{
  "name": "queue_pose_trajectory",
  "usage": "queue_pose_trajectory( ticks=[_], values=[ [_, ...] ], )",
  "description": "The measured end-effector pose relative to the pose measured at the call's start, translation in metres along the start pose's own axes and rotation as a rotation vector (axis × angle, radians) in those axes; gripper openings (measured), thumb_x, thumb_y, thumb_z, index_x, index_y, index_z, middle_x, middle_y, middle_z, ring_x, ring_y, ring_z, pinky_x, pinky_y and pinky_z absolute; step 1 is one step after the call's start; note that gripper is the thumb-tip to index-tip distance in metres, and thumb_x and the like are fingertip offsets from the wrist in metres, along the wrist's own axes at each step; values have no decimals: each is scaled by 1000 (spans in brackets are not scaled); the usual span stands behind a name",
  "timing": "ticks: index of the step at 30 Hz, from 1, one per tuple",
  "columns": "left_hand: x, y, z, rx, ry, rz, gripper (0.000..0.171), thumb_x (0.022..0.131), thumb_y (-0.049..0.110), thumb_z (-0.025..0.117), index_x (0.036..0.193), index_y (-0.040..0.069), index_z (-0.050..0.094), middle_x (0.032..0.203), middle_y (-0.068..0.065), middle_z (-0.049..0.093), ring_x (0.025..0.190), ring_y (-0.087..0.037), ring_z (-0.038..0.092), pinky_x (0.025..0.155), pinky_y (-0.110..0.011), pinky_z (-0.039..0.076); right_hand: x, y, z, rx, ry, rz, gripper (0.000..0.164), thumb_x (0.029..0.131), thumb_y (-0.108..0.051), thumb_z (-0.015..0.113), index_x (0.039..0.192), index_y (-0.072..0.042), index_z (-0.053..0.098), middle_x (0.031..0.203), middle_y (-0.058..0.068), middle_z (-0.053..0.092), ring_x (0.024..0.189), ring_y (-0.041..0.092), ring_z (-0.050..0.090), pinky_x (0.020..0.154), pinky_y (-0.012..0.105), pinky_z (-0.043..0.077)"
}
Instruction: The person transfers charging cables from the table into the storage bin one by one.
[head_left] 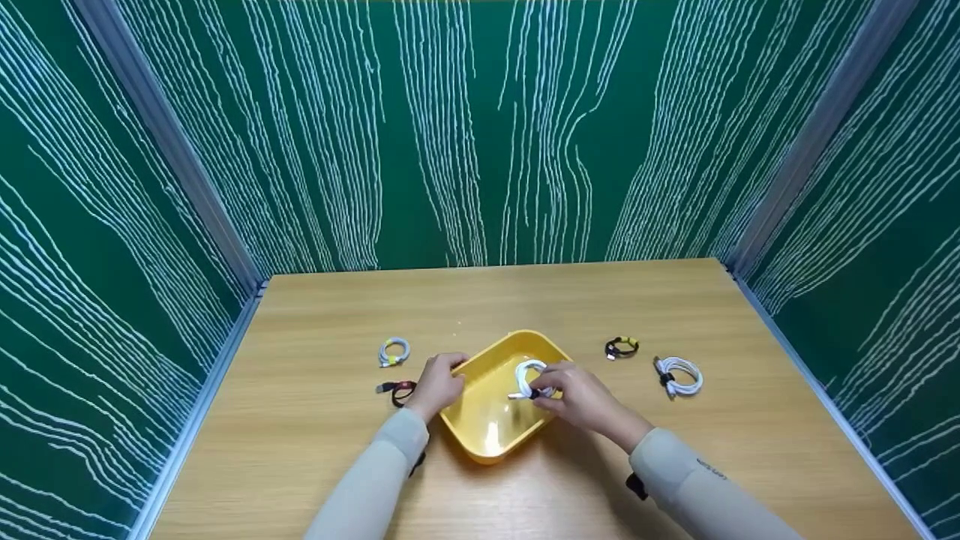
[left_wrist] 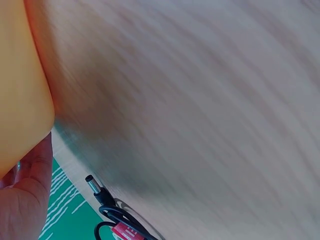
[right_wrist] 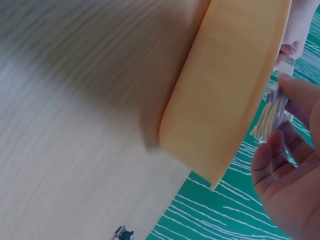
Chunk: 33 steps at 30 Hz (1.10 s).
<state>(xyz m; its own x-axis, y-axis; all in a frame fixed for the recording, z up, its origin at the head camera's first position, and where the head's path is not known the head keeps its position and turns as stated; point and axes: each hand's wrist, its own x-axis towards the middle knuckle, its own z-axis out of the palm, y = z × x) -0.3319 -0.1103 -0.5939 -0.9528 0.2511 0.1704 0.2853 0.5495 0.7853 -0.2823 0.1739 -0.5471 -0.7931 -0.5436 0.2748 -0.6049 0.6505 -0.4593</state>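
A yellow plastic bin stands on the table, turned cornerwise. My left hand grips its left rim, thumb on the inner side and fingers outside. Over the bin's right part, my right hand pinches a coiled white USB cable between thumb and fingers. In the right wrist view that cable hangs just above the rim, its plugs showing. Close to my left hand lies a black cable with a red tie, whose barrel plug shows in the left wrist view.
Behind the black cable lies a light coiled cable with yellow ties. Right of the bin are a small black cable with a yellow tie and a larger white coil. Green, white-streaked panels border the wooden table.
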Motion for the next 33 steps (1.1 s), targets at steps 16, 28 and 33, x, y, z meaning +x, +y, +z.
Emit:
queue_pose_trajectory(
  ticks=[16,28,33],
  values=[
    [2,0,0,15,3,10,28,86,-9,59,103,1,78,95,-12,78,82,-17,59,78,-30,51,5,-7,4,30,-75,47,19,93,-11,84,111,-12,85,115,6,80,109,29,69,100,52,58],
    [0,1,1,14,10,15,29,86,-10,60,106,-1,79,98,-15,79,84,-18,61,80,-33,54,8,-12,8,47,-118,14,19,92,-11,85,110,-9,85,114,7,81,113,31,70,105,53,56],
    [-1,1,2,9,17,24,30,85,-11,59,108,-3,78,98,-17,79,82,-18,61,79,-33,55,9,-12,11,23,-100,-56,17,90,-9,85,107,-9,85,109,6,82,108,29,72,102,48,57]
  ],
)
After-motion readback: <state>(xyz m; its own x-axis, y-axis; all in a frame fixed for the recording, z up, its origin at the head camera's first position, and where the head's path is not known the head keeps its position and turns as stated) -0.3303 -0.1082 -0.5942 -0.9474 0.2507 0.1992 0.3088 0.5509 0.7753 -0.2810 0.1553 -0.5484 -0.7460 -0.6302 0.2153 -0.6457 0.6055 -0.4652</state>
